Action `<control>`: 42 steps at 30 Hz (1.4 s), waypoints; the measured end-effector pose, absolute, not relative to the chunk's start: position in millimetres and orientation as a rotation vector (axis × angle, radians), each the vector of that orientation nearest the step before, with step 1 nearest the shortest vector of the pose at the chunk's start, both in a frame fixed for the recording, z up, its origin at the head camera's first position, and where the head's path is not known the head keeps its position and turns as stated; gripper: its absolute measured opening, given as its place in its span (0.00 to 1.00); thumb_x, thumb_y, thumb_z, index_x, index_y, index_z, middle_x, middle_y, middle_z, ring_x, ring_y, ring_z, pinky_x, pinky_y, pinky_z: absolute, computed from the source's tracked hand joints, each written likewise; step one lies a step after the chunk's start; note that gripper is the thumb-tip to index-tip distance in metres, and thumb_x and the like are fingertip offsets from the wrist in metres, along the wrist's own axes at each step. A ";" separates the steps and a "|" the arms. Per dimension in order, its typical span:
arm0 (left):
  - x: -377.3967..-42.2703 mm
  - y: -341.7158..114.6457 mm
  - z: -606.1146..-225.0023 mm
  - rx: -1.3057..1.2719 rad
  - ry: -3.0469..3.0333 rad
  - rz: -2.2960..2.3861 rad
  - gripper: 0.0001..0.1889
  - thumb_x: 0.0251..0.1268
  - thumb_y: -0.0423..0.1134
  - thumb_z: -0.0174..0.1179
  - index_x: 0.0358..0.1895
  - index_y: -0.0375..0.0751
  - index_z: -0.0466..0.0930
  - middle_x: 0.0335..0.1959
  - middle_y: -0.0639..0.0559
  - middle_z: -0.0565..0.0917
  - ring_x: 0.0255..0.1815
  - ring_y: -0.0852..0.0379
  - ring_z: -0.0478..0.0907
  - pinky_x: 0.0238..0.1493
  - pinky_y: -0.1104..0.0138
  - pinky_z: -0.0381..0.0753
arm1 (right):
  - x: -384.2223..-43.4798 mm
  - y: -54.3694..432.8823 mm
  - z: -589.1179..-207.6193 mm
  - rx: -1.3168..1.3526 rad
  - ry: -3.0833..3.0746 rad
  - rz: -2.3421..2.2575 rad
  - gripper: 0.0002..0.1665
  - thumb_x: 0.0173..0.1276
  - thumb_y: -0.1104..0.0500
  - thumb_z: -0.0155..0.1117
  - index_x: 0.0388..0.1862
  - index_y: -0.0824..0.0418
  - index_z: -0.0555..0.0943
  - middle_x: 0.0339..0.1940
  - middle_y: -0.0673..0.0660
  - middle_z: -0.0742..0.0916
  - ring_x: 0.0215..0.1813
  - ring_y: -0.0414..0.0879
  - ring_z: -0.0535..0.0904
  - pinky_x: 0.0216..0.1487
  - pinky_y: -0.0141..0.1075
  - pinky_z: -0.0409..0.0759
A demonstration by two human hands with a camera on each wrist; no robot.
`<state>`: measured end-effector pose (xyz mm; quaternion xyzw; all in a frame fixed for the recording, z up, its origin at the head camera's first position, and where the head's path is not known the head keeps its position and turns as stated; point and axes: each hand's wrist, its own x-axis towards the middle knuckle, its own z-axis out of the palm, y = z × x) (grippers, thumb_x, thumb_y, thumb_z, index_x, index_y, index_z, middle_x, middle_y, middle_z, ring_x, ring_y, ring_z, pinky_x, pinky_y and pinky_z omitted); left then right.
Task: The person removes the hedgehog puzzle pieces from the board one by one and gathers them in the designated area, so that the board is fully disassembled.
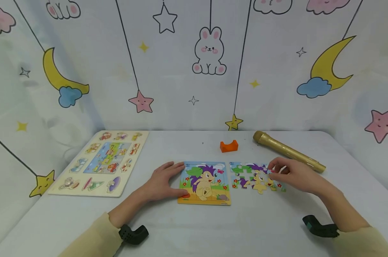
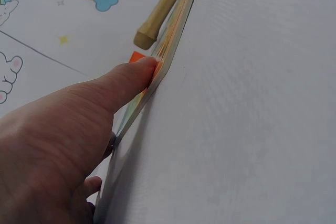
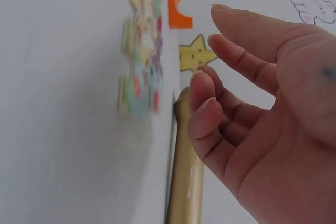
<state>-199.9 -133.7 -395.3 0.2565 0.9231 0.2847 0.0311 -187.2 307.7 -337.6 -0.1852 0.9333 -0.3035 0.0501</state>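
Observation:
A square hedgehog picture board (image 1: 205, 184) lies flat near the table's middle. My left hand (image 1: 163, 182) rests at its left side, with the thumb on the lower left corner and fingers at the upper left. In the left wrist view the straight thumb (image 2: 128, 82) touches the board's edge (image 2: 172, 51). Just right of the board is a partly joined hedgehog jigsaw (image 1: 259, 182) with gaps between pieces. Over its right end hovers my right hand (image 1: 293, 175), fingers loosely bent. The right wrist view shows nothing between those fingers and the jigsaw (image 3: 142, 51) a little apart, blurred.
A gold microphone-shaped tube (image 1: 288, 151) lies behind the right hand. An orange notched block (image 1: 229, 146) sits behind the board and jigsaw. At the left lies a large cream picture board (image 1: 137, 150). A patterned curtain (image 1: 181, 71) stands behind the white table (image 1: 219, 228).

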 end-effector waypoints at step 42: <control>-204.7 -152.7 -392.4 0.972 2.685 0.848 0.50 0.54 0.62 0.72 0.78 0.46 0.63 0.79 0.54 0.60 0.81 0.41 0.44 0.73 0.37 0.50 | -199.8 101.7 -358.5 -0.793 2.475 -0.979 0.14 0.68 0.56 0.71 0.51 0.54 0.81 0.34 0.48 0.82 0.36 0.45 0.77 0.35 0.35 0.80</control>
